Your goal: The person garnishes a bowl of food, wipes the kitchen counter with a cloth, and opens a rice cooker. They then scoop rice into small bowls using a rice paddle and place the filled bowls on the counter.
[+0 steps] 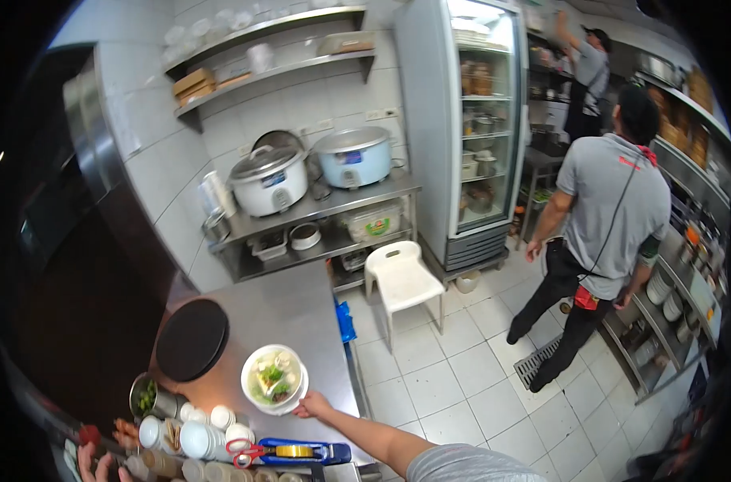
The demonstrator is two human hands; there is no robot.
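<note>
A white bowl (274, 377) of soup with green garnish stands on a white plate on the steel counter (289, 297). My right hand (313, 405) pinches the plate's right edge, its arm reaching in from the bottom. At the lower left edge my left hand (97, 464) shows in part, its fingers raised and apart, holding nothing visible. Between them stand stacked small white cups (203, 440), red scissors (245, 451) and a blue tape dispenser (309, 451). A round black tray (192, 340) lies behind the bowl to the left.
A metal pot of greens (148, 397) stands at the counter's left. Beyond are two rice cookers (351, 157) on a steel shelf, a white stool (401, 277) and a glass-door fridge (484, 120). Two co-workers (614, 209) stand at the right, near a floor drain (538, 363).
</note>
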